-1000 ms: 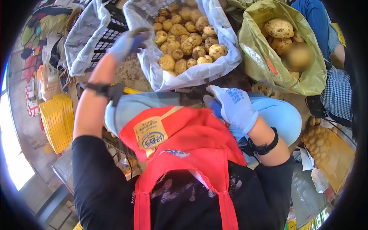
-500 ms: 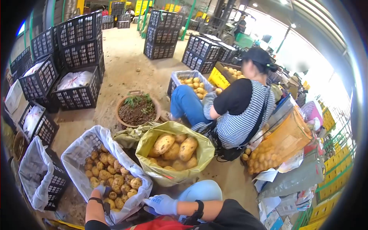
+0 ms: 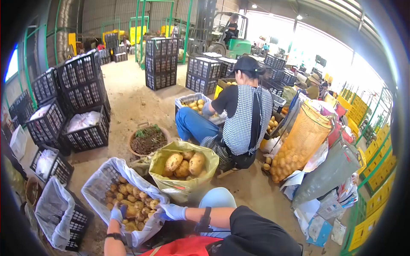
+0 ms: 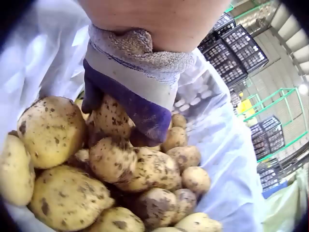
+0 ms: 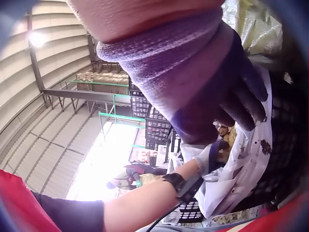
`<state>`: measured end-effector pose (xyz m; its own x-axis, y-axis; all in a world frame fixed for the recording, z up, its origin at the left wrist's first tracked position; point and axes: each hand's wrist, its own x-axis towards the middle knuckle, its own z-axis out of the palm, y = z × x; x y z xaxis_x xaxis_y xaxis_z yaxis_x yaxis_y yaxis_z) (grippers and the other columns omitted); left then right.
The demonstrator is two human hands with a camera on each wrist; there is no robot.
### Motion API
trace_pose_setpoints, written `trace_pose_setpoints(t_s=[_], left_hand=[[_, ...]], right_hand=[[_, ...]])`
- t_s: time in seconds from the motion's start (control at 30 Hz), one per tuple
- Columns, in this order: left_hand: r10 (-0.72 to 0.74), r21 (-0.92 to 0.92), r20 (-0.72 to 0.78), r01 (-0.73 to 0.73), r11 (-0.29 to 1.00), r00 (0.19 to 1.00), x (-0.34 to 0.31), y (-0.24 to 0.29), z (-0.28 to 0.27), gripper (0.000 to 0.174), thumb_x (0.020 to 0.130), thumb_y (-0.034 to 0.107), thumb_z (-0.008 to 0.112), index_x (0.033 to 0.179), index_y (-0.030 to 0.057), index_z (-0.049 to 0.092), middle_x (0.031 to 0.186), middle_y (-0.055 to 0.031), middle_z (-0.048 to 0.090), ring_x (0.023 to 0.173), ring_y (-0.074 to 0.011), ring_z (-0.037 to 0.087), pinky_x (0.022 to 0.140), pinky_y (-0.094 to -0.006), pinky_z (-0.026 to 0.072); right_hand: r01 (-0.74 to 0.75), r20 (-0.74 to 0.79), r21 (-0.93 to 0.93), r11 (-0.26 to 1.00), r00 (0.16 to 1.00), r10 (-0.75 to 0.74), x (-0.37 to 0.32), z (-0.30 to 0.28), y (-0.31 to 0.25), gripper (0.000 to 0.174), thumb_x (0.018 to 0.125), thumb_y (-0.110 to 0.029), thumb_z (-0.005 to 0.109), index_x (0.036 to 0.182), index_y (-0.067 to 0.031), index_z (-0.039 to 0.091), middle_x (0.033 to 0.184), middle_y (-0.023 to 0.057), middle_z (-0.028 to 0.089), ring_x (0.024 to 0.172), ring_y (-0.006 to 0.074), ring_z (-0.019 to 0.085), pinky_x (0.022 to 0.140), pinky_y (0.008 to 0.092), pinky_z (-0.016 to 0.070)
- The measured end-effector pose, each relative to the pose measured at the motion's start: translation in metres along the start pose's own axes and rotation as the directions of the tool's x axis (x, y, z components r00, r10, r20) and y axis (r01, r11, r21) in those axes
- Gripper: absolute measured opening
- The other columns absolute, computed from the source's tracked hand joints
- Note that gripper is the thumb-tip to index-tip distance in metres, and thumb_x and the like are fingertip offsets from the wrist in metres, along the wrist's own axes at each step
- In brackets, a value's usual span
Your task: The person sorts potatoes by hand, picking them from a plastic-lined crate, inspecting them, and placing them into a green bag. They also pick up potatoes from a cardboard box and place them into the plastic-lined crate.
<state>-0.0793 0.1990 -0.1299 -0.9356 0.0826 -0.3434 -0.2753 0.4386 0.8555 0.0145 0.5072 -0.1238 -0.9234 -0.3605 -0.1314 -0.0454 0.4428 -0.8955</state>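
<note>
I see two gloved hands at a black crate lined with white plastic (image 3: 97, 183), which holds a heap of soil-speckled potatoes (image 3: 135, 200). The left hand (image 4: 133, 89) reaches down into the heap, thumb and fingers curled around one spotted potato (image 4: 110, 118); others lie directly beside and beneath that grip. To its right, the right hand (image 3: 173, 212) rests on the edge of the liner, fingers over the plastic; I cannot tell whether it pinches it. Just beyond the right hand stands an open yellow-green sack (image 3: 181, 187) of larger potatoes. To the left of the left hand is a second lined crate (image 3: 54, 213). Farther ahead of both hands, I make out a round bowl (image 3: 136, 152) of soil and green leaves. Beyond the sack, a seated person in a checked vest (image 3: 245, 113) has their back to me, left of an orange mesh bag (image 3: 301, 147) of potatoes.
</note>
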Motion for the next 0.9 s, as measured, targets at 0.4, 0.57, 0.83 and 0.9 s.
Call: trace_pose_setpoints(t_s=[0.4, 0.57, 0.83, 0.9], left_hand=[[0.013, -0.692, -0.101, -0.080, 0.717, 0.995, -0.112, -0.030, 0.124, 0.036, 0.099, 0.033, 0.047, 0.104, 0.0016, 0.065, 0.092, -0.0122, 0.067, 0.080, -0.0226, 0.064, 0.074, -0.0369, 0.0544], [0.100, -0.905, 0.319, 0.272, 0.327, 0.942, -0.172, 0.034, 0.135, 0.045, 0.097, 0.045, 0.048, 0.119, 0.0064, 0.060, 0.113, -0.0082, 0.065, 0.097, -0.0257, 0.064, 0.084, -0.0436, 0.0544], [0.063, -0.868, 0.187, 0.135, 0.478, 0.980, -0.171, 0.032, 0.150, 0.044, 0.096, 0.042, 0.050, 0.121, 0.0064, 0.058, 0.115, -0.0046, 0.063, 0.098, -0.0239, 0.064, 0.075, -0.0383, 0.0535], [0.119, -0.887, 0.032, -0.027, 0.462, 0.992, -0.122, -0.024, 0.155, 0.041, 0.097, 0.039, 0.050, 0.118, 0.0056, 0.059, 0.111, -0.0041, 0.063, 0.095, -0.0210, 0.062, 0.075, -0.0333, 0.0514]], right_hand=[[-0.410, 0.210, 0.656, 0.634, 0.906, 0.369, -0.086, 0.005, -0.107, 0.056, 0.085, -0.066, 0.060, 0.101, -0.0137, 0.072, 0.081, 0.0031, 0.069, 0.067, 0.0194, 0.066, 0.051, 0.0324, 0.0478], [0.034, -0.180, 0.139, 0.990, 0.984, -0.009, -0.097, 0.001, -0.097, 0.041, 0.092, -0.047, 0.058, 0.096, -0.0075, 0.069, 0.078, 0.0131, 0.069, 0.068, 0.0320, 0.066, 0.059, 0.0417, 0.0493], [0.141, -0.350, -0.021, 0.990, 0.927, -0.139, -0.084, 0.007, -0.054, 0.028, 0.094, -0.030, 0.058, 0.098, -0.0049, 0.068, 0.087, 0.0178, 0.070, 0.080, 0.0330, 0.067, 0.072, 0.0438, 0.0491], [-0.043, -0.196, -0.047, 0.998, 0.980, 0.033, -0.089, -0.003, -0.085, 0.031, 0.095, -0.034, 0.059, 0.104, -0.0054, 0.068, 0.092, 0.0165, 0.070, 0.083, 0.0277, 0.066, 0.077, 0.0401, 0.0484]])
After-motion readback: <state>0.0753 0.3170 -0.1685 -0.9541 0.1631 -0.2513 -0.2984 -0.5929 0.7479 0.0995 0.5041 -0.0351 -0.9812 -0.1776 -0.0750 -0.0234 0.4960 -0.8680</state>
